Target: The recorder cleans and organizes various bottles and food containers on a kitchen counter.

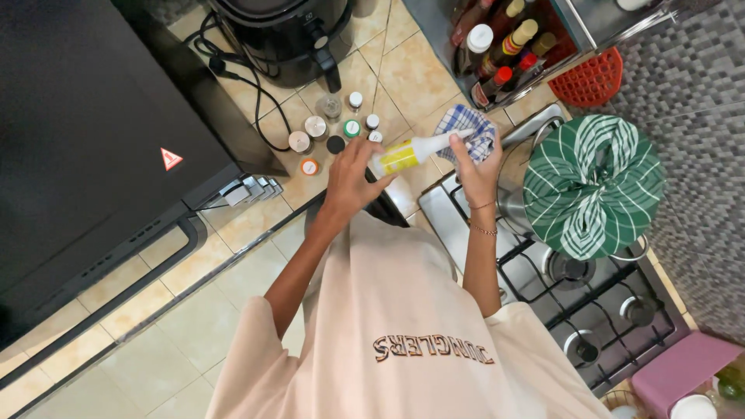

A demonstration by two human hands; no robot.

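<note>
So from my feed, the main thing is a slim white plastic squeeze bottle (410,153) with a yellow label band and a long tapered nozzle, lying almost level between the two hands. The left hand (353,180) is wrapped around its fat end, fingers curled tight on the smooth plastic. The right hand (475,172) is closed on a blue-and-white checked cloth (468,128), soft and bunched up, and the nozzle tip pokes right into that cloth. There are thin bracelets on the right wrist.

Just beyond the left hand there's a cluster of little round spice jars (330,128) with flat lids, standing on glossy beige tiles (411,74). Farther out past those is a black rounded appliance (283,31) with a tangled black cord.

Right beside the right hand is a shiny steel pot (514,190), and on it a lid wrapped in green cloth with white stripes (594,182), knotted in the middle. Below that hand is the gas stove (590,302), steel top with black wire grates and round burners. Beyond the right hand, a rack of sauce bottles (504,43) and a red perforated plastic basket (594,77).
</note>
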